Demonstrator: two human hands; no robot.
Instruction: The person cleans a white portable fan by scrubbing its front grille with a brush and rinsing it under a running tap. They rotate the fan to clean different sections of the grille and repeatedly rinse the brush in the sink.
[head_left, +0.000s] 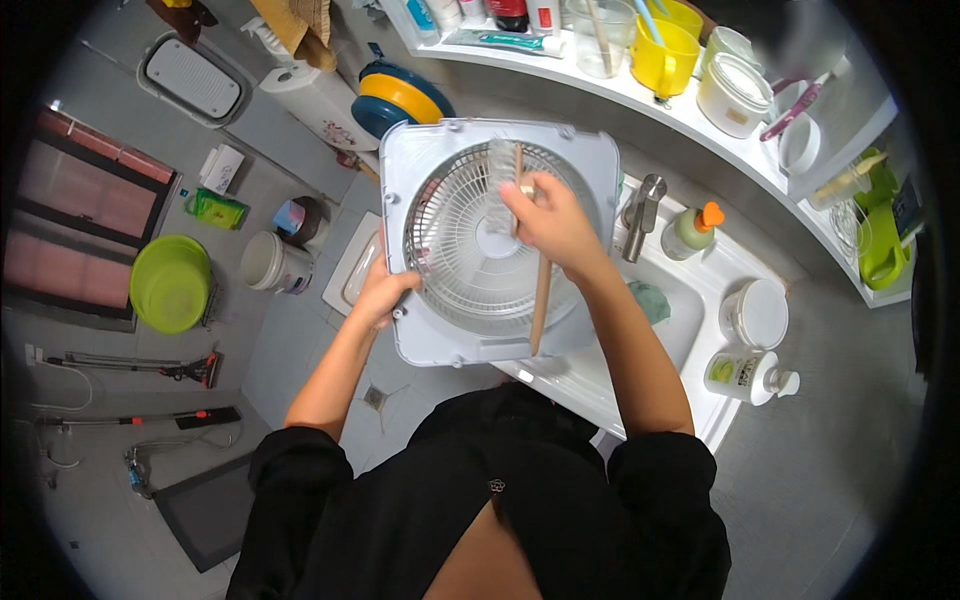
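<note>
A square, pale grey fan cover with a round slatted grille is held up in front of me, overlapping the left part of the white sink. My left hand grips its left edge, thumb on the face and fingers hidden behind. In my right hand is a brush with a long wooden handle; its pale bristles, slightly blurred, lie against or just over the grille. A greenish cloth or bag shows in the basin, partly hidden by my right forearm.
Right of the cover stand a metal faucet, an orange-topped soap bottle, a white tub and a pump bottle. A curved white shelf with cups and tubes runs above. Stacked basins hang beyond; a green basin is at left.
</note>
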